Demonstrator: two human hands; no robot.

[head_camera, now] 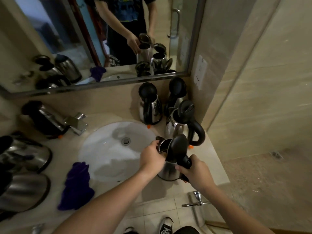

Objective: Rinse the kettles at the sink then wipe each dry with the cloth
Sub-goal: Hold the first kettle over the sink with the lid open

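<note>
I had the kettle at the sink's right rim, lid up. My right hand curled its fingers round the black handle; my left hand gripped the open mouth, fingers bent over its edge. The purple cloth lay well left of my left fingers.

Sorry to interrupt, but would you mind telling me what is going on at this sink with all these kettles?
A person is standing at a bathroom counter handling a steel kettle with its lid open, at the right edge of the white sink. The right hand grips its black handle, and the left hand holds the rim at the opening. A purple cloth lies untouched on the counter left of the basin. Other kettles stand on both sides, three of them behind the held one.
</note>
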